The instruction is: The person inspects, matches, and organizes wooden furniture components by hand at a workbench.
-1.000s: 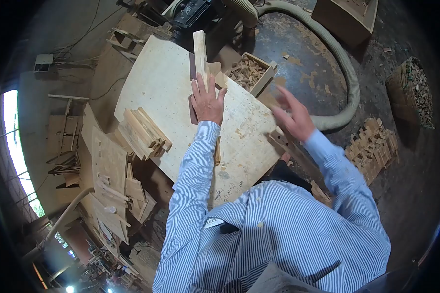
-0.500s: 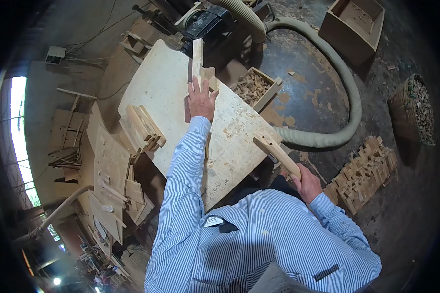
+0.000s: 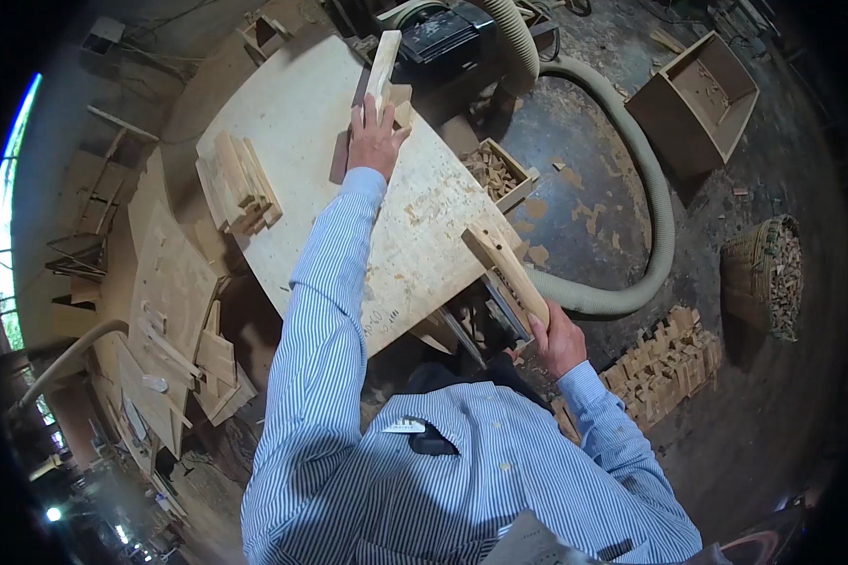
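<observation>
My left hand (image 3: 374, 141) is on a pale wooden piece (image 3: 383, 66) lying on the worn wooden table (image 3: 301, 104), its fingers over the near end of the piece. A small wood block (image 3: 401, 102) sits just right of those fingers, and a dark strip (image 3: 340, 157) lies to their left. Whether the fingers grip the piece is hard to see. At the table's right corner, my right hand (image 3: 562, 344) is closed round the near end of a shaped wooden piece (image 3: 511, 273), whose far end has dark holes and reaches over the table edge.
Stacked wood strips (image 3: 239, 185) lie on the table's left. Beyond it are a black motor (image 3: 448, 42) and a box of offcuts (image 3: 513, 191). A grey hose (image 3: 664, 207) curves over the floor, near a wooden bin (image 3: 674, 113), a basket (image 3: 749, 264) and piled blocks (image 3: 664, 363).
The view has shifted, moving the table up and left in the frame. My right hand still holds its piece, and my left hand remains at the pale piece.
</observation>
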Demonstrator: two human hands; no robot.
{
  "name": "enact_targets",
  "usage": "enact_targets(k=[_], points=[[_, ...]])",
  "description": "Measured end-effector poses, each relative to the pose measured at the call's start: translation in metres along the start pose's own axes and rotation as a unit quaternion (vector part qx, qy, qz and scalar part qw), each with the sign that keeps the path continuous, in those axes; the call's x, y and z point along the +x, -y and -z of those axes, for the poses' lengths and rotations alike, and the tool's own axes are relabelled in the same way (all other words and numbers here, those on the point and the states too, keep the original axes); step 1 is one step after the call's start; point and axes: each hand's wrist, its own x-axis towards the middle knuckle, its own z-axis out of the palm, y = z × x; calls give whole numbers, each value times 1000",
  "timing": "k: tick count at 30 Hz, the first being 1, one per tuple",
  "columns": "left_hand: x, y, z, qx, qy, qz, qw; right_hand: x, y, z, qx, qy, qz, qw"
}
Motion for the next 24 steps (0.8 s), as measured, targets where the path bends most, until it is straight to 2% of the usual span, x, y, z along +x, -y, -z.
enact_targets(k=[3, 6, 8, 12, 14, 24], points=[[-37, -30, -4, 12, -7, 6, 1000, -31, -43, -19, -14, -21, 17, 1000], [-52, -35, -10, 27, -23, 9, 999, -35, -61, -36, -22, -34, 23, 999], [-29, -11, -13, 17, -33, 18, 999, -7, -40, -37, -28, -35, 29, 999], [55, 70, -25, 3, -13, 18, 1000, 65, 59, -20, -35, -30, 5, 999], [82, 98, -26, -7, -9, 20, 1000, 94, 82, -23, -42, -38, 7, 998], [51, 115, -63, -39, -39, 17, 998, 96, 64, -67, -43, -61, 32, 997]])
